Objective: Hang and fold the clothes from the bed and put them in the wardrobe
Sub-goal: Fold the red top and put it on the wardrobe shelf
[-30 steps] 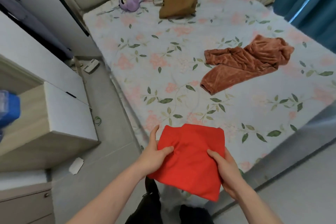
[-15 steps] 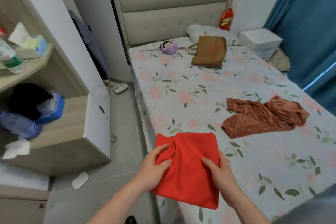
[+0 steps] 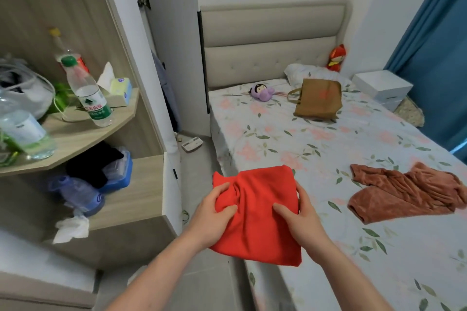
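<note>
Both your hands are clamped on the folded red garment [image 3: 255, 217]: your left hand [image 3: 213, 212] pinches its left edge with the thumb on top and the cloth bunched under it, your right hand [image 3: 298, 212] grips the right edge the same way, and the bundle hangs between them at the near corner of the bed [image 3: 290, 149], partly over the floor gap. Over the last second your view has lifted from looking straight down at the mattress to facing the headboard and the shelf unit [image 3: 121, 189] on your left, while the grip and the fold look unchanged; that suggests the folding of this piece is done and you are turning to carry it to the wardrobe [image 3: 174, 33]. The brown garment [image 3: 404, 192] lies crumpled on the bed to your right, well apart from your hands, so more work remains. The aisle between bed and shelves is narrow; the shelf corner sits just beside your left forearm, so mind it as you swing. The lower shelf holds bottles and a blue box, with bare wood toward its front edge. The wardrobe's inside is mostly hidden behind its door.
</note>
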`<state>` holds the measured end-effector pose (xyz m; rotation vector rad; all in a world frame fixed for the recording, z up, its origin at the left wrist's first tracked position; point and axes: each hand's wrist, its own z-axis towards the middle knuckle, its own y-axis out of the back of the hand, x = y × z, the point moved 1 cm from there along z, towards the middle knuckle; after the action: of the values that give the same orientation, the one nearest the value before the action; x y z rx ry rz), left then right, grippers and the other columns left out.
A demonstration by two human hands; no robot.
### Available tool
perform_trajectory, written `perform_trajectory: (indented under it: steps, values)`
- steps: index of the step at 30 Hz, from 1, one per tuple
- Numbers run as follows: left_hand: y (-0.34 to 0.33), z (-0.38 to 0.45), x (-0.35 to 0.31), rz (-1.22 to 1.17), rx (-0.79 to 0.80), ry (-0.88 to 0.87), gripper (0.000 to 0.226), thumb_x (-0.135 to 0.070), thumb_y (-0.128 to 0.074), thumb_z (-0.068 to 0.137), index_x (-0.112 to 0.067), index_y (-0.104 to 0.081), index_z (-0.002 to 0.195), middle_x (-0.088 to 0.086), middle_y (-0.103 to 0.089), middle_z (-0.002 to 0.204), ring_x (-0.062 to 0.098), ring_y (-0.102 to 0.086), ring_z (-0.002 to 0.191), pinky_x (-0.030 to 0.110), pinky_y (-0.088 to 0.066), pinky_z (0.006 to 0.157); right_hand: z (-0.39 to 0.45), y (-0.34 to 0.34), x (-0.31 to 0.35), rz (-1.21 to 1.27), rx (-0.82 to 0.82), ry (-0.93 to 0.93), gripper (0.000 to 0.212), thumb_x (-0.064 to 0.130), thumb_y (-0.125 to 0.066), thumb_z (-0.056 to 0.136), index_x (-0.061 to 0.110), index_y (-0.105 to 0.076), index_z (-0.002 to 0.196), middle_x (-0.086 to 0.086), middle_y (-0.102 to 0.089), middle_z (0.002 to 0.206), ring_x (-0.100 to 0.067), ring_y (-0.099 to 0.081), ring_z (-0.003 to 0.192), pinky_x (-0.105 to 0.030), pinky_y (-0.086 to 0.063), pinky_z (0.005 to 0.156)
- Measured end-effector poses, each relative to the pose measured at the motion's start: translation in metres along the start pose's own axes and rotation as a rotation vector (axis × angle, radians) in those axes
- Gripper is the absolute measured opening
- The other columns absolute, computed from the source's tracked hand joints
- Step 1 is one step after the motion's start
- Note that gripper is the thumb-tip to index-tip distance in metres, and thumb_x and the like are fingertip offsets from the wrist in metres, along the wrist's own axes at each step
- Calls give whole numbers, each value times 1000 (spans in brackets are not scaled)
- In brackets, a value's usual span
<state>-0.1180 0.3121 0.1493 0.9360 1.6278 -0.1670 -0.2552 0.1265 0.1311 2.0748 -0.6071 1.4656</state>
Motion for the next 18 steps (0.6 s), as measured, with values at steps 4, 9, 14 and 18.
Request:
perform_trajectory:
  steps: [4, 9, 14, 18]
  values:
    - [31, 16, -11, -26, -30, -47, 65, -33, -69, 82, -32, -51, 144, -11, -63, 134, 4, -60, 118, 26, -44, 105, 17, -20, 32, -17, 4, 72, 72, 28, -76, 89, 47, -37, 147, 28, -57, 127, 15, -60, 103, -20, -48, 88]
    - [58, 48, -31, -37, -57, -66, 69, -36, -67, 77, -32, -52, 144, -12, -62, 133, 3, -60, 118, 27, -45, 107, 49, -36, 58, 20, 3, 107, 69, 25, -76, 90, 48, -41, 145, 20, -61, 128, 13, -64, 97, -22, -50, 86]
    - [81, 99, -47, -14, -123, -74, 57, -22, -70, 89, -33, -53, 143, -12, -62, 133, 6, -60, 118, 27, -44, 106, 107, -53, 83, 44, 24, 110, 68, 24, -76, 90, 46, -43, 145, 17, -64, 125, 10, -66, 93, -27, -52, 87]
    - [98, 155, -68, -13, -183, -74, 57, -20, -69, 90, -33, -53, 143, -11, -61, 133, 7, -60, 118, 30, -44, 108, 173, -63, 110, 47, 57, 139, 68, 25, -76, 89, 46, -43, 145, 15, -65, 123, 2, -68, 99, -26, -52, 85]
